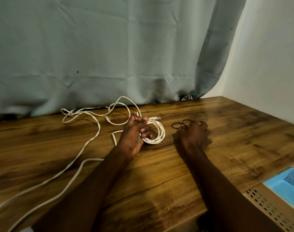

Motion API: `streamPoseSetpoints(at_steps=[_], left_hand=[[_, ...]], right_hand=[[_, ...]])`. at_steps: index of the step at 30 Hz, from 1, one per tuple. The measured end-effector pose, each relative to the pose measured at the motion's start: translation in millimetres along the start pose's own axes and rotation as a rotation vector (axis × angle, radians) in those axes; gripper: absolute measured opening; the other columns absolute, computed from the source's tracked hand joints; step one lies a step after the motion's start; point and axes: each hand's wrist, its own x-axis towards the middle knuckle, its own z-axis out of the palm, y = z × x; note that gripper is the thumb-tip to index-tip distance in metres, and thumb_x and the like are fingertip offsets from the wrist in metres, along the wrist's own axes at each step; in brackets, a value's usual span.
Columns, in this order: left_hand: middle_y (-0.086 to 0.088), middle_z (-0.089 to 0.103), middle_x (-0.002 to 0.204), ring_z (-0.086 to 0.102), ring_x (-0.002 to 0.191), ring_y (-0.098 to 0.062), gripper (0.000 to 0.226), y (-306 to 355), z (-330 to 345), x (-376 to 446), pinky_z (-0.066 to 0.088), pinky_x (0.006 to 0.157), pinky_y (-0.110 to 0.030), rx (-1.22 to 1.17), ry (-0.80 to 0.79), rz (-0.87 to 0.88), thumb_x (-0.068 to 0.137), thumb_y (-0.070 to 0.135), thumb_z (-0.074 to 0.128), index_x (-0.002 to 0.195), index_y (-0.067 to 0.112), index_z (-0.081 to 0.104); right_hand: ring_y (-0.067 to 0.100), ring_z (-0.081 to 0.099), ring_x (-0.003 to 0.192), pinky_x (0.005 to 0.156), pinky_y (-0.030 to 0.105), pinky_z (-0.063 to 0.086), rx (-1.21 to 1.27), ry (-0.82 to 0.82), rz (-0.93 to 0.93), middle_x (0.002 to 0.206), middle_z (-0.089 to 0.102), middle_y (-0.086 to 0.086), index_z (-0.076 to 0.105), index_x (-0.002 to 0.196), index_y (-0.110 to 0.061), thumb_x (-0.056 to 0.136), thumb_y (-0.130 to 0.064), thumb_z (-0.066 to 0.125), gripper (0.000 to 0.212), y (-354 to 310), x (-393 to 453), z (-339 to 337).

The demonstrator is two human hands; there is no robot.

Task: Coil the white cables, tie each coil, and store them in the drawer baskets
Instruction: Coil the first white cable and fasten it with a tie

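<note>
On the wooden table (159, 173), a coil of white cable (157, 133) is being held by the left hand (134, 136). Fingers and thumb are being curled tight around one side of the coil, with the palm turned to the right. The coil is being kept low on the table, near the middle, its round opening facing up. A plug end (155, 118) is sticking out to the right, just above the thumb. The rest of the white cable (86, 144) is lying loose, running from the hand toward the table's near left edge, with loops (96, 114) being left near the curtain (109, 47) at the back.

The right hand (195, 134) is being held palm down, its fingers reaching onto the black hair ties (186, 123). Whether a tie is being pinched cannot be told, since the hand is blurred.

Bare wood is lying open to the right, up to the wall. At the near right edge, a blue basket (288, 185) is sitting in an open drawer (266, 205).
</note>
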Motion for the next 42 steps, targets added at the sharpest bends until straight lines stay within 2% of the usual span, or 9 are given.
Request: streamPoseSetpoints(at_steps=[7, 13, 16, 20, 23, 27, 30, 35, 42], left_hand=[[0.001, 0.033, 0.054, 0.029, 0.043, -0.009, 0.023, 10, 5, -8, 0.041, 0.058, -0.032, 0.075, 0.015, 0.036, 0.103, 0.008, 0.054, 0.086, 0.017, 0.042], [0.001, 0.038, 0.057, 0.03, 0.047, -0.011, 0.019, 30, -4, -38, 0.041, 0.056, -0.031, 0.237, 0.084, 0.2, 0.103, 0.011, 0.057, 0.09, 0.015, 0.043], [0.004, 0.048, 0.056, 0.037, 0.044, -0.008, 0.021, 44, -15, -47, 0.041, 0.053, -0.029, 0.303, 0.182, 0.334, 0.103, 0.011, 0.057, 0.088, 0.015, 0.042], [0.003, 0.071, 0.067, 0.062, 0.053, -0.01, 0.019, 56, -29, -45, 0.045, 0.045, -0.021, 0.41, 0.321, 0.473, 0.103, 0.01, 0.057, 0.09, 0.013, 0.045], [-0.009, 0.073, 0.082, 0.065, 0.064, -0.02, 0.018, 55, -38, -36, 0.048, 0.048, -0.023, 0.396, 0.351, 0.463, 0.102, 0.014, 0.061, 0.088, 0.016, 0.049], [-0.016, 0.074, 0.093, 0.07, 0.076, -0.026, 0.014, 52, -49, -21, 0.055, 0.058, -0.029, 0.398, 0.365, 0.453, 0.1, 0.017, 0.064, 0.092, 0.018, 0.053], [-0.013, 0.073, 0.092, 0.07, 0.079, -0.027, 0.012, 62, -59, -16, 0.055, 0.066, -0.033, 0.407, 0.437, 0.517, 0.1, 0.022, 0.065, 0.096, 0.017, 0.054], [-0.007, 0.064, 0.087, 0.058, 0.073, -0.015, 0.01, 87, -77, -16, 0.052, 0.066, -0.032, 0.334, 0.566, 0.646, 0.101, 0.017, 0.062, 0.096, 0.018, 0.053], [-0.014, 0.058, 0.087, 0.057, 0.07, -0.009, 0.007, 93, -76, -19, 0.048, 0.053, -0.016, 0.418, 0.595, 0.745, 0.102, 0.005, 0.056, 0.099, 0.005, 0.05]], right_hand=[[0.031, 0.057, 0.118, 0.099, 0.053, 0.041, -0.163, -0.06, -0.26, 0.12, 0.063, 0.006, 0.072, 0.1, -0.022, 0.084, -0.035, 0.072, 0.02, -7, -1, 10], [0.015, 0.065, 0.072, 0.069, 0.034, 0.055, 0.15, -0.028, -0.591, 0.079, 0.069, -0.008, 0.067, 0.084, -0.026, 0.09, -0.035, 0.068, 0.011, -7, -14, 5], [0.006, 0.064, 0.072, 0.065, 0.028, 0.053, 0.331, -0.115, -0.671, 0.078, 0.069, -0.011, 0.068, 0.084, -0.026, 0.09, -0.026, 0.073, 0.008, -8, -22, -2], [0.003, 0.068, 0.077, 0.072, 0.026, 0.058, 0.676, -0.22, -0.49, 0.08, 0.074, -0.004, 0.074, 0.081, -0.016, 0.085, -0.007, 0.08, 0.012, -9, -25, -8], [0.023, 0.073, 0.085, 0.073, 0.027, 0.058, 0.966, -0.323, -0.275, 0.083, 0.077, 0.008, 0.074, 0.086, -0.001, 0.082, 0.004, 0.079, 0.008, -26, -35, -14], [0.044, 0.074, 0.096, 0.084, 0.046, 0.06, 1.296, -0.859, 0.047, 0.102, 0.075, 0.026, 0.072, 0.11, -0.001, 0.076, 0.016, 0.074, 0.037, -63, -69, -3], [0.038, 0.077, 0.094, 0.074, 0.035, 0.048, 1.127, -1.046, 0.044, 0.108, 0.078, 0.02, 0.075, 0.112, -0.001, 0.085, 0.013, 0.066, 0.032, -99, -80, 5], [0.009, 0.068, 0.05, 0.046, 0.022, 0.045, 0.961, -0.944, -0.043, 0.078, 0.079, 0.008, 0.081, 0.096, -0.004, 0.084, 0.008, 0.069, 0.021, -171, -91, 17], [0.007, 0.062, 0.05, 0.05, 0.022, 0.044, 1.024, -0.831, -0.086, 0.067, 0.075, 0.004, 0.082, 0.082, -0.007, 0.069, -0.013, 0.09, 0.016, -179, -116, 40]])
